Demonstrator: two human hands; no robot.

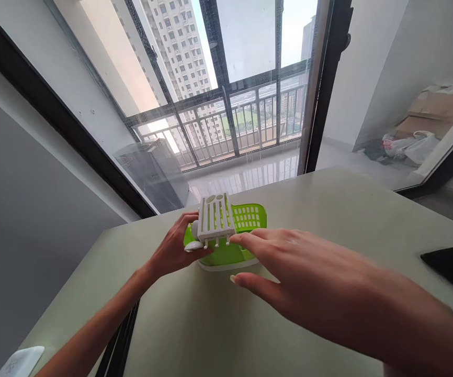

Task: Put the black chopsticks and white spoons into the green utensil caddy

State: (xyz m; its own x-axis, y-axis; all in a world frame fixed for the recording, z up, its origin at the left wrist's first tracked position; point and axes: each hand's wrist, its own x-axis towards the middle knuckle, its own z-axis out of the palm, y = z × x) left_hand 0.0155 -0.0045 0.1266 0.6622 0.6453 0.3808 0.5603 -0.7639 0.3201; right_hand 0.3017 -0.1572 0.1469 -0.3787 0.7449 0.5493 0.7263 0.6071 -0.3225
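A white slatted plastic rack (216, 214) with small hooks along its near edge and two oval holes at its far end is in my left hand (175, 242). The fingers of that hand wrap round its left side, where white round pieces like suction cups (194, 245) stick out. Under and behind the rack is a bright green basket (251, 209) with a grid of holes and a white base; the rack hides part of it. My right hand (285, 262) has its fingers stretched out and thumb apart, the index fingertip at the rack's right hook, apparently touching it.
Both hands are over a pale table (328, 209). A dark phone-like object (452, 269) lies at the right edge, and a white object (21, 361) sits at the lower left. Dark strips (122, 335) run beneath my left forearm. Beyond the table stands a glass door with a dark frame (323, 84).
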